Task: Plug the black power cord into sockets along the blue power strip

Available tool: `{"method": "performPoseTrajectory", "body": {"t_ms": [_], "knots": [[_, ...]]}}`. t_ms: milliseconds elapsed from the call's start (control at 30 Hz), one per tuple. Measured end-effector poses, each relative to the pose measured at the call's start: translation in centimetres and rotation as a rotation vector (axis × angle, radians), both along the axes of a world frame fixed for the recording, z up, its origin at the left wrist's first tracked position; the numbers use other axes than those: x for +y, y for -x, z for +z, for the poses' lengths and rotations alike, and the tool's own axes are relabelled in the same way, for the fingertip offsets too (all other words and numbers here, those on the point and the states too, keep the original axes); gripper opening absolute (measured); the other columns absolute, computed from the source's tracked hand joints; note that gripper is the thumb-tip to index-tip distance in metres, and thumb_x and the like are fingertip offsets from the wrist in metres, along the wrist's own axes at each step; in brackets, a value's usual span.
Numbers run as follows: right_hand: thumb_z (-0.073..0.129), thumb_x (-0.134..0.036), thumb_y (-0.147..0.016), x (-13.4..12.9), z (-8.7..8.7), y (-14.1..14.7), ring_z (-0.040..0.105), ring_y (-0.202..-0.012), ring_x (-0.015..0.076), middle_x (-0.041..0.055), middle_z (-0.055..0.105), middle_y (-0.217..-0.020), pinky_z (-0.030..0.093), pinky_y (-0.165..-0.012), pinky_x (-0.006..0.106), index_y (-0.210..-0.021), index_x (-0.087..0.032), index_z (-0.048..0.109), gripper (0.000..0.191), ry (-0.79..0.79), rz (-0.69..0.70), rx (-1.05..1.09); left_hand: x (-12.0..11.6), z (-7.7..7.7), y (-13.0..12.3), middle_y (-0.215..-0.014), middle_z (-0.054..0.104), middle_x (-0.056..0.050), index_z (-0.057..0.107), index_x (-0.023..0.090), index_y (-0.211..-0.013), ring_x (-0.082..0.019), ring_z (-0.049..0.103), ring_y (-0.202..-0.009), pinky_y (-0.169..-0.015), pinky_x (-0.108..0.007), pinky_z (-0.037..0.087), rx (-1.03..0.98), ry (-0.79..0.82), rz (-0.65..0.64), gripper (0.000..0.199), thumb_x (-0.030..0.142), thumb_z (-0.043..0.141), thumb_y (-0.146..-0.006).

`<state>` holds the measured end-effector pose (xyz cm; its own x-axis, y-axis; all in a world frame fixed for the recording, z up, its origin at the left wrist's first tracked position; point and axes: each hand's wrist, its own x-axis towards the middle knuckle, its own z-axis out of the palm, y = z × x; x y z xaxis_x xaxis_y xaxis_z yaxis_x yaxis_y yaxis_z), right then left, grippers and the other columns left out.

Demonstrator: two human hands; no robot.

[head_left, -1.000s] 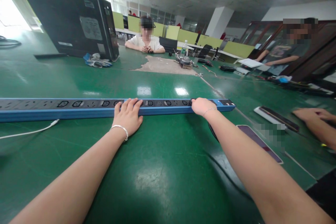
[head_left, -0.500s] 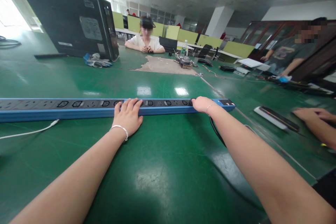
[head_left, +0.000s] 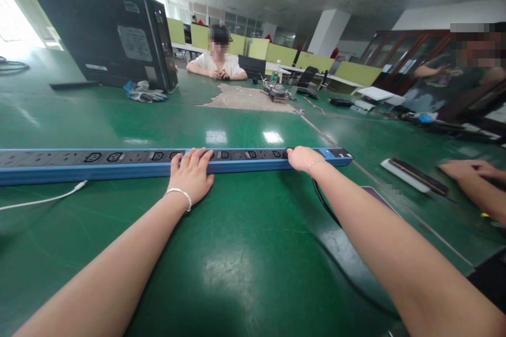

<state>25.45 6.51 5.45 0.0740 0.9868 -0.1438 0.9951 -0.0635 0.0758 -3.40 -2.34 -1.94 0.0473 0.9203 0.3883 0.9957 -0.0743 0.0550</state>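
Observation:
A long blue power strip (head_left: 130,171) with a black socket face lies across the green table. My left hand (head_left: 192,171) rests flat over its middle, fingers spread on the sockets and thumb at the front side. Near the strip's right end, my right hand (head_left: 302,159) is closed around a black plug (head_left: 290,151), which is mostly hidden by the fingers and sits at a socket. A black cable (head_left: 324,204) hangs from below that hand and runs down to the right under my forearm.
A computer case (head_left: 118,37) stands at the back left beside gloves (head_left: 144,92). A white cable (head_left: 47,202) lies at the left. To the right are a white-and-black bar (head_left: 413,175) and another person's hands (head_left: 460,169). Another person (head_left: 217,60) sits across the table.
Both my hands keep their places on the strip. The person standing at the far right has moved closer, and a flat dark object's edge now shows beyond my right forearm.

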Motion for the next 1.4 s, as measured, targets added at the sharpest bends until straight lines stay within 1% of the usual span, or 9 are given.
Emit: {"method": "performPoseTrajectory", "body": {"t_ms": [100,200,467,600,767,967,1200,1300,1400], "knots": [[0.028,-0.036,-0.090,1.1,0.4,0.1,0.060,-0.102,0.0291,0.0221,0.062,-0.113,0.045,-0.088,0.039,-0.108,-0.008,0.065,0.050,0.049,0.059,-0.034,0.0,0.0,0.1,-0.143,0.041,-0.007,0.037,0.022,-0.137,-0.027,0.032,-0.132,-0.108,-0.049,0.016,0.005,-0.002,-0.005,0.058,0.037,0.042,-0.081],[0.034,-0.032,-0.089,1.5,0.5,0.0,0.061,-0.102,0.0293,0.0204,0.063,-0.112,0.044,-0.090,0.039,-0.106,-0.010,0.067,0.043,0.064,0.088,-0.040,0.0,-0.1,0.1,-0.143,0.040,-0.007,0.037,0.023,-0.137,-0.027,0.031,-0.132,-0.108,-0.049,0.016,0.001,0.003,-0.006,0.058,0.036,0.043,-0.081],[0.022,-0.037,-0.093,0.2,0.0,-0.5,0.060,-0.104,0.0281,0.0215,0.063,-0.110,0.045,-0.088,0.035,-0.109,-0.008,0.063,0.053,0.000,0.074,-0.027,0.1,-0.1,0.1,-0.143,0.040,-0.007,0.037,0.023,-0.136,-0.027,0.031,-0.132,-0.108,-0.049,0.016,-0.002,0.001,-0.008,0.058,0.037,0.042,-0.080],[0.020,-0.038,-0.093,-0.5,-0.2,-0.4,0.061,-0.103,0.0263,0.0214,0.063,-0.108,0.044,-0.088,0.034,-0.106,-0.007,0.062,0.054,-0.048,0.021,0.036,0.0,0.0,0.0,-0.143,0.041,-0.007,0.037,0.022,-0.136,-0.027,0.031,-0.132,-0.108,-0.049,0.015,-0.006,0.004,-0.008,0.058,0.037,0.042,-0.080],[0.021,-0.039,-0.091,-0.9,-0.2,-0.1,0.060,-0.103,0.0269,0.0227,0.063,-0.109,0.044,-0.088,0.036,-0.105,-0.007,0.063,0.054,-0.071,-0.019,0.082,-0.1,0.1,0.0,-0.142,0.041,-0.007,0.037,0.022,-0.136,-0.027,0.031,-0.132,-0.108,-0.049,0.016,-0.009,0.001,-0.013,0.058,0.036,0.042,-0.080],[0.021,-0.041,-0.091,-0.7,0.0,0.0,0.060,-0.103,0.0299,0.0234,0.062,-0.110,0.044,-0.088,0.041,-0.106,-0.007,0.063,0.057,-0.055,-0.053,0.076,-0.1,0.1,-0.1,-0.143,0.041,-0.007,0.037,0.023,-0.136,-0.027,0.031,-0.132,-0.109,-0.049,0.016,-0.003,-0.002,-0.003,0.057,0.036,0.042,-0.080],[0.026,-0.038,-0.091,0.6,0.8,0.5,0.057,-0.110,0.0258,0.0215,0.060,-0.118,0.043,-0.092,0.035,-0.112,-0.006,0.063,0.053,0.034,-0.023,-0.021,-0.1,0.1,-0.1,-0.142,0.042,-0.007,0.038,0.022,-0.136,-0.026,0.032,-0.131,-0.108,-0.049,0.017,0.007,-0.008,-0.007,0.057,0.035,0.043,-0.080],[0.029,-0.038,-0.091,0.9,0.9,0.6,0.058,-0.109,0.0265,0.0216,0.059,-0.119,0.043,-0.091,0.034,-0.112,-0.006,0.063,0.052,0.058,-0.009,-0.037,0.0,0.0,0.0,-0.141,0.042,-0.007,0.038,0.022,-0.136,-0.026,0.033,-0.131,-0.108,-0.048,0.017,0.010,-0.009,-0.005,0.057,0.035,0.043,-0.080],[0.026,-0.038,-0.091,0.6,0.7,0.5,0.058,-0.109,0.0274,0.0228,0.059,-0.118,0.044,-0.090,0.035,-0.112,-0.005,0.063,0.053,0.037,-0.022,-0.020,0.0,0.0,0.1,-0.142,0.042,-0.007,0.037,0.022,-0.136,-0.026,0.032,-0.131,-0.108,-0.049,0.017,0.010,-0.009,-0.007,0.058,0.036,0.043,-0.080]]}}
